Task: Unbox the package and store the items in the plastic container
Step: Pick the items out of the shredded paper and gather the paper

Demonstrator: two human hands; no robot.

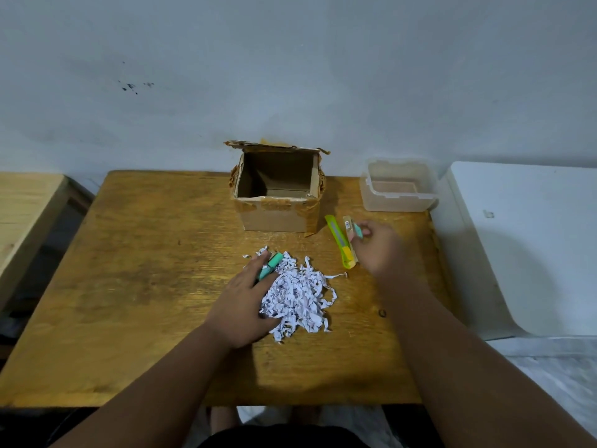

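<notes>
An open cardboard box stands at the back of the wooden table, and its inside looks bare. A clear plastic container sits to its right, lidless. A heap of shredded white paper lies in the middle. My left hand rests on the heap's left edge, fingers around a teal item. My right hand, blurred, pinches a small teal item beside a packaged strip and a yellow-green utility knife.
A white appliance or cabinet stands right of the table. A light wooden surface lies to the left. The wall rises directly behind the box.
</notes>
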